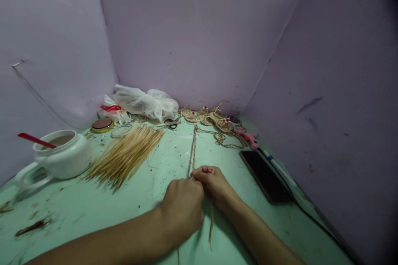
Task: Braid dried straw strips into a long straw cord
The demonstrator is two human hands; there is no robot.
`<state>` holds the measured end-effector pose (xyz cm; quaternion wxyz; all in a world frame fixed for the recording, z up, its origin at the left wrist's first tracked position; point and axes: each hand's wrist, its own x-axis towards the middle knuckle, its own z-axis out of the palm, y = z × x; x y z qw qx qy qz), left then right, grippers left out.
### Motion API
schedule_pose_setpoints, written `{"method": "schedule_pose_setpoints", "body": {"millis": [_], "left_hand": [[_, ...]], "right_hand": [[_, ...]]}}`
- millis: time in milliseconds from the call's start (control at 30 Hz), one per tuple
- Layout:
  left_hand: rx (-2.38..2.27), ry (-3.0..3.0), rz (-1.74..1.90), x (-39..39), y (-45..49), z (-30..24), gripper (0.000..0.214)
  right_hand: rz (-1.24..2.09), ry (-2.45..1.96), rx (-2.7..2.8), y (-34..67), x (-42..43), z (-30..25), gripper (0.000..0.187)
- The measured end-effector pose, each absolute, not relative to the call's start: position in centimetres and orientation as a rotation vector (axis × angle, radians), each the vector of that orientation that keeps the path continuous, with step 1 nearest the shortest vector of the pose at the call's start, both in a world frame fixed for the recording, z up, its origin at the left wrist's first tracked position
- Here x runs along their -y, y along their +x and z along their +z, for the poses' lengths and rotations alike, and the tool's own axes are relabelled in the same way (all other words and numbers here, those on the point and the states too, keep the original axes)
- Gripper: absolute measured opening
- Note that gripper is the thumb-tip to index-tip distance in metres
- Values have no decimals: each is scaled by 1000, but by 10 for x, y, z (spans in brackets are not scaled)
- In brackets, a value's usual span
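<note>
Fingers (203, 171) of left hand (183, 206) and right hand (217, 185) pinched on cord (194, 149) running ahead; I'd hold it taut, trailing strands (211, 225) separate.

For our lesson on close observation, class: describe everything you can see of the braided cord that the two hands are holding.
The braided cord is thin, tan and looks plaited from dry straw-like fibre. It lies straight on the green table, running away toward the back. The left hand and right hand pinch its near end; loose strands trail below them. Its far end nears a tangle of similar cord.
</note>
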<state>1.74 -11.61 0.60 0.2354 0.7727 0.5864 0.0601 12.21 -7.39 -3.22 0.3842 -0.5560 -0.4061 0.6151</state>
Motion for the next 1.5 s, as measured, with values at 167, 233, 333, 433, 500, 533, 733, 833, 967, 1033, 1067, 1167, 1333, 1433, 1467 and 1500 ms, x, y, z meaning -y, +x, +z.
{"method": "schedule_pose_setpoints", "body": {"millis": [167,233,333,433,500,533,733,833,967,1033,1067,1167,1333,1433,1467,1500], "left_hand": [[-1554,2065,336,93,5,6,21],[-1577,1823,520,77,0,9,20],[-1364,1293,410,62,-3,6,16],[-1157,1013,315,58,-1,-3,10],[-1165,1004,326,58,0,-8,11],[-1196,1042,335,58,0,-9,12],[-1463,1245,292,60,5,-10,15],[-1451,1282,452,62,8,-17,11],[-1455,1335,535,62,10,-27,11],[-1475,1318,525,63,11,-25,11],[-1486,1297,512,64,12,-22,12],[-1475,1224,492,67,12,-13,17],[-1336,1158,550,69,7,-15,17],[-1298,1172,575,68,4,-19,8],[-1298,1166,573,67,3,-20,6],[-1297,1157,564,67,2,-20,4]], "right_hand": [[1599,-1324,1020,126,76,-36,18],[1614,-1296,1027,128,77,-37,21],[1662,-1212,1081,129,77,-39,26],[1676,-1142,1165,129,74,-41,26],[1650,-1140,1241,131,71,-44,23],[1623,-1146,1292,132,70,-46,20],[1011,-1417,1817,139,75,-46,12],[773,-1558,1981,141,80,-37,15],[712,-1788,1920,144,84,-25,18],[819,-1834,1857,145,85,-24,20],[895,-1831,1832,145,86,-25,20],[1091,-1740,1839,139,92,-29,18],[857,-1593,2078,123,106,-31,17],[870,-1543,2112,125,105,-28,15],[943,-1522,2091,129,102,-26,13],[1026,-1508,2041,133,99,-24,13]]}}
